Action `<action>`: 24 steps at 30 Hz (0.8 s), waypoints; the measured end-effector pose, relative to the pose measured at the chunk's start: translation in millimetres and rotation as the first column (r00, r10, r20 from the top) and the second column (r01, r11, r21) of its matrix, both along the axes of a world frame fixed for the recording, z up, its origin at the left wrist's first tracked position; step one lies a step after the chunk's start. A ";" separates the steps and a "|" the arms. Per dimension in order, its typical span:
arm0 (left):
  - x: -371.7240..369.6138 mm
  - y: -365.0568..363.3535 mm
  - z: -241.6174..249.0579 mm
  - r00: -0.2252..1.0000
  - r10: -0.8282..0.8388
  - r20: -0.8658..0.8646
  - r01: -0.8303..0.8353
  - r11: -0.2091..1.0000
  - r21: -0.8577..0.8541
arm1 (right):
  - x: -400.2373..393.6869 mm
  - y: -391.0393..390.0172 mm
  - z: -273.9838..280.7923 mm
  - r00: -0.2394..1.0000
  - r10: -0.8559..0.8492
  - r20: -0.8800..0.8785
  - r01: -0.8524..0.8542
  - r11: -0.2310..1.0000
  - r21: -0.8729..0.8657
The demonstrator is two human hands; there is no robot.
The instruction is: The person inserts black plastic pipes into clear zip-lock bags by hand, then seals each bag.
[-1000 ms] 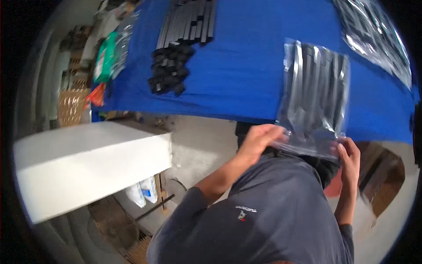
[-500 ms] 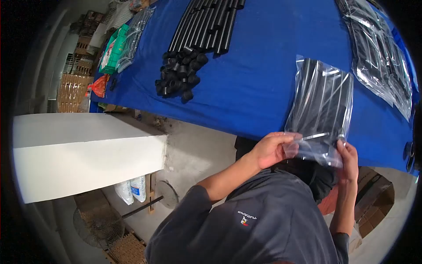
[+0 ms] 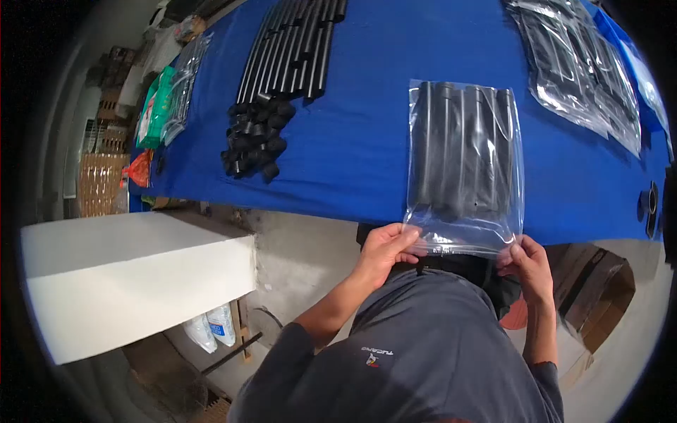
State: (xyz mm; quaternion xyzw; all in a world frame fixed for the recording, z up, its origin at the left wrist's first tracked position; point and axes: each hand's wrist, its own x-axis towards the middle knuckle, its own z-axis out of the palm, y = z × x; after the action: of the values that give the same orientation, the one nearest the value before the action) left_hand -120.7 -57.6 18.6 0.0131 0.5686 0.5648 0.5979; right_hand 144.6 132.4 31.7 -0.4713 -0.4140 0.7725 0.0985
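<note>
A clear plastic bag (image 3: 458, 227) holding several black tubes (image 3: 465, 151) lies at the near edge of the blue-covered table (image 3: 374, 134). My left hand (image 3: 390, 250) pinches the left corner of the bag's near end. Its right corner is pinched between thumb and fingers of my right hand (image 3: 527, 262). The near end is stretched flat between both hands and hangs slightly over the table edge. Inside, the tubes lie side by side, pointing away from me.
Long black tubes (image 3: 289, 53) lie in rows at the far left, with a heap of short black caps (image 3: 255, 137) before them. More filled bags (image 3: 575, 63) lie at the right. A green basket (image 3: 155, 109) is far left; a white block (image 3: 141, 275) stands left of me.
The bag's near end has been pulled straight and flattened, and its tubes now lie spread evenly. Both hands have moved apart to its corners. The whole view has shifted somewhat.
</note>
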 end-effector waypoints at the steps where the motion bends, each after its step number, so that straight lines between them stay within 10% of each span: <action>1: 0.8 -2.3 -2.8 1.000 -0.002 -0.008 0.003 1.000 0.010 | 2.6 -2.7 -0.2 1.000 0.024 -0.011 -0.024 0.999 0.026; 10: -2.2 -4.0 3.9 0.924 -0.019 -0.383 0.027 0.999 0.016 | 10.4 1.4 19.0 1.000 0.019 0.009 -0.019 0.999 -0.050; 24: 31.2 -20.0 -24.3 0.982 0.186 0.020 -0.187 0.975 0.119 | 20.4 -4.1 -22.1 0.999 0.017 -0.035 -0.018 0.999 -0.035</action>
State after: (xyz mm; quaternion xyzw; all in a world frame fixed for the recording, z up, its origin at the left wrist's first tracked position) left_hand -89.5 -77.7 -5.7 -0.0065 0.5297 0.6517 0.5428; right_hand 165.0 128.3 9.6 -0.4557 -0.4025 0.7887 0.0904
